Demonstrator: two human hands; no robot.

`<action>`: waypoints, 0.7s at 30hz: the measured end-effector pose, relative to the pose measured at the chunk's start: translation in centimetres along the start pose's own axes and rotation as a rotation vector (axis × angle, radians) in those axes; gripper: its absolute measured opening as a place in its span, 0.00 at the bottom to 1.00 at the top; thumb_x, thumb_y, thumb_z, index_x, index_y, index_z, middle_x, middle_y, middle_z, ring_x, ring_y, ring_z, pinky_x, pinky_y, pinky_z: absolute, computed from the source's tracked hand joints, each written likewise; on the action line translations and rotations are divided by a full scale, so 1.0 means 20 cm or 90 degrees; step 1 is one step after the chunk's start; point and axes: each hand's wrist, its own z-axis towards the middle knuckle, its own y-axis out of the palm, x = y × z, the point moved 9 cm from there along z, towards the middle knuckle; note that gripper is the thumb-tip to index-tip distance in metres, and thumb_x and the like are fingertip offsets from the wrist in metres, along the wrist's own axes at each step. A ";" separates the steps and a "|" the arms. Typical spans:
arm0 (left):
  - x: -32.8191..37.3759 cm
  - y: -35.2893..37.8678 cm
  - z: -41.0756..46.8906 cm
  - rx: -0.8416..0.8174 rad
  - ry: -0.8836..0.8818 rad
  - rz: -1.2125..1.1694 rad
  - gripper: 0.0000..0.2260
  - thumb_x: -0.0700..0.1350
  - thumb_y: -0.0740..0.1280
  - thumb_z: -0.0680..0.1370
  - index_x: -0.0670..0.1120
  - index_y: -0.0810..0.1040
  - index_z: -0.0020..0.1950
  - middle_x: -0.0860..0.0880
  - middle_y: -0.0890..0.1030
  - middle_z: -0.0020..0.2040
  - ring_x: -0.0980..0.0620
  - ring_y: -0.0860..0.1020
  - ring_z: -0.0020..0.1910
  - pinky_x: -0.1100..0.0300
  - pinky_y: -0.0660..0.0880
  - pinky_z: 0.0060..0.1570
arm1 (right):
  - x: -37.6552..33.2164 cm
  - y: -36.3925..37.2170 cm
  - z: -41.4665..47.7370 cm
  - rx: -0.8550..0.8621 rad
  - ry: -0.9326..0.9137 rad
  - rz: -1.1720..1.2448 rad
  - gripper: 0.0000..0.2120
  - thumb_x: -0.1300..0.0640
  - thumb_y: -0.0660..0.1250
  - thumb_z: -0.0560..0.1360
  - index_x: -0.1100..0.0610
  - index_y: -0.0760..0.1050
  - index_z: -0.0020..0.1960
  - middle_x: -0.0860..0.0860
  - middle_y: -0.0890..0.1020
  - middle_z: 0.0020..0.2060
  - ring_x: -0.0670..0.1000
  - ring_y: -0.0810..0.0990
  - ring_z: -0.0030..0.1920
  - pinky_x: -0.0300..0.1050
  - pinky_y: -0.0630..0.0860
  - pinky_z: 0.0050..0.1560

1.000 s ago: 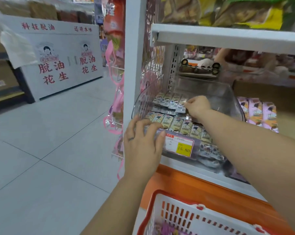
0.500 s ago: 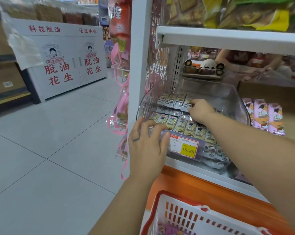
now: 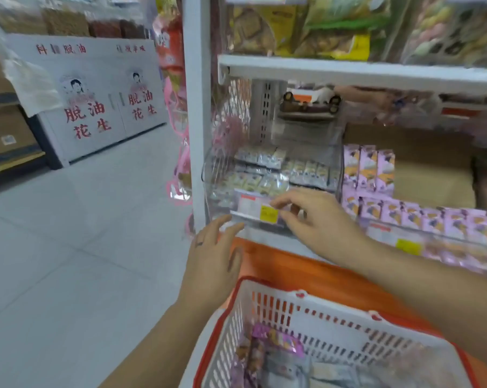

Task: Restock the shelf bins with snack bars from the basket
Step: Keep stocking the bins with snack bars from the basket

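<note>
A clear plastic shelf bin point(image 3: 212, 175) holds rows of pale snack bars point(image 3: 264, 182), with a price label point(image 3: 257, 210) on its front. My right hand point(image 3: 318, 219) is out of the bin, fingers spread at the label and front edge, holding nothing. My left hand point(image 3: 211, 259) hangs open just below the bin's left front corner, apart from it. The white basket with a red rim point(image 3: 301, 320) sits at the bottom, with purple wrapped snack bars point(image 3: 273, 345) inside. The frame is blurred by motion.
A neighbouring bin of purple snack packs point(image 3: 404, 214) lies to the right on the same shelf. An upper white shelf point(image 3: 348, 72) carries bagged snacks. An orange base panel point(image 3: 292, 270) runs below. Tiled aisle floor point(image 3: 83, 233) opens to the left.
My right hand has come out of the bin to its front label. My left hand has let go of the bin's front and dropped lower. More of the basket shows.
</note>
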 end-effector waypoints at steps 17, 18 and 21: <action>-0.25 0.54 -0.70 -0.284 -0.064 0.018 0.13 0.36 0.68 0.73 0.48 0.80 0.56 0.48 0.73 0.65 0.44 0.73 0.61 0.53 0.76 0.49 | 0.96 1.18 -1.32 -0.723 0.299 -0.104 0.19 0.54 0.59 0.81 0.54 0.67 0.71 0.51 0.72 0.67 0.49 0.74 0.61 0.42 0.70 0.59; -0.25 0.54 -0.70 -0.281 -0.066 0.019 0.13 0.37 0.68 0.73 0.48 0.80 0.56 0.49 0.73 0.65 0.44 0.73 0.61 0.53 0.76 0.48 | 1.02 1.19 -1.38 -0.735 0.296 -0.147 0.19 0.53 0.59 0.81 0.53 0.67 0.71 0.51 0.70 0.69 0.51 0.73 0.64 0.41 0.70 0.60; -0.24 0.54 -0.69 -0.279 -0.055 0.038 0.12 0.38 0.68 0.74 0.48 0.80 0.55 0.48 0.72 0.64 0.45 0.72 0.61 0.55 0.75 0.44 | 1.10 1.27 -1.55 -0.781 0.242 -0.198 0.17 0.56 0.59 0.81 0.54 0.69 0.69 0.54 0.67 0.69 0.54 0.70 0.65 0.36 0.66 0.60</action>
